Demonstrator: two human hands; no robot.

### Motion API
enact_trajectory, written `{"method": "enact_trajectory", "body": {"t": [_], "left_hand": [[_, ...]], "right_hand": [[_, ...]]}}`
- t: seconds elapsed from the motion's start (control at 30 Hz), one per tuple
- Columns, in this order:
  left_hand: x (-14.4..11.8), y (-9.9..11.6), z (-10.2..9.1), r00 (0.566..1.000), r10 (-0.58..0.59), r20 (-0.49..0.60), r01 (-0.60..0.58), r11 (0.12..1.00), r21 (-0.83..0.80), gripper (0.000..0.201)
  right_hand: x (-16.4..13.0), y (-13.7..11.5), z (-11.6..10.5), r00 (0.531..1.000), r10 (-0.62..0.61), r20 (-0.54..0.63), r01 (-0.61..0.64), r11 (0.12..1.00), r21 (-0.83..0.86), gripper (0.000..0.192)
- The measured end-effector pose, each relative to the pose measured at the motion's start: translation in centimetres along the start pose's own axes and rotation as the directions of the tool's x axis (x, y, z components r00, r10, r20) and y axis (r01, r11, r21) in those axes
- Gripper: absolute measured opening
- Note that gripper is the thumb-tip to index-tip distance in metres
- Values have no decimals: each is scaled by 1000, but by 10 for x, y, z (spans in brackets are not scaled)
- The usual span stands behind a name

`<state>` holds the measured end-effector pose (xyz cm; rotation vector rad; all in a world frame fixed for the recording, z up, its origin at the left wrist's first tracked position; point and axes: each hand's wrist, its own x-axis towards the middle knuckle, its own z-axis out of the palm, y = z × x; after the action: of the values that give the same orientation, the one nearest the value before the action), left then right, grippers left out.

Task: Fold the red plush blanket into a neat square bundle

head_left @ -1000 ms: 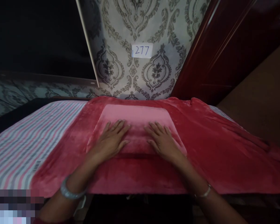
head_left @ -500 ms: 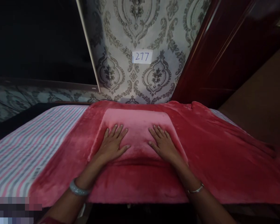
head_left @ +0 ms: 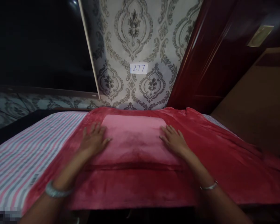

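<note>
A plush red blanket (head_left: 214, 161) lies spread over the table. On its middle sits a pink, roughly rectangular folded piece of the same plush look (head_left: 135, 127), flat with a darker brushed patch near its centre. My left hand (head_left: 93, 141) is at the pink piece's left edge, fingers spread, with nothing held. Over the right edge lies my right hand (head_left: 174, 140), its fingers stretched out and palm down. Both hands look a little blurred, and whether each palm presses on the cloth cannot be told.
Under the blanket, a striped cloth (head_left: 42, 140) shows at the left. A dark screen (head_left: 39, 46) stands behind at the left. Patterned wallpaper (head_left: 133, 31) bears a paper label reading 277 (head_left: 139, 68). A dark red wooden door (head_left: 207, 62) and a brown board (head_left: 256, 102) are at the right.
My hands have moved apart, from the top of the pink piece out to its left and right edges. The camera view has tilted up slightly.
</note>
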<state>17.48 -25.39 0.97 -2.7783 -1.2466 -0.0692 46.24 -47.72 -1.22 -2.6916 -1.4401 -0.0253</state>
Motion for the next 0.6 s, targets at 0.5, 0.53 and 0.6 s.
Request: {"method": "enact_trajectory", "body": {"t": [0.5, 0.53, 0.6], "left_hand": [[119, 50, 41, 987, 154, -37, -157, 977, -142, 64], [119, 49, 45, 987, 152, -59, -159, 977, -145, 64], [120, 49, 48, 981, 157, -115, -174, 973, -151, 63]], "right_hand": [[93, -51, 37, 995, -46, -91, 58, 988, 145, 55], [93, -50, 38, 994, -40, -98, 55, 987, 151, 55], [94, -49, 38, 994, -40, -105, 56, 987, 152, 55]]}}
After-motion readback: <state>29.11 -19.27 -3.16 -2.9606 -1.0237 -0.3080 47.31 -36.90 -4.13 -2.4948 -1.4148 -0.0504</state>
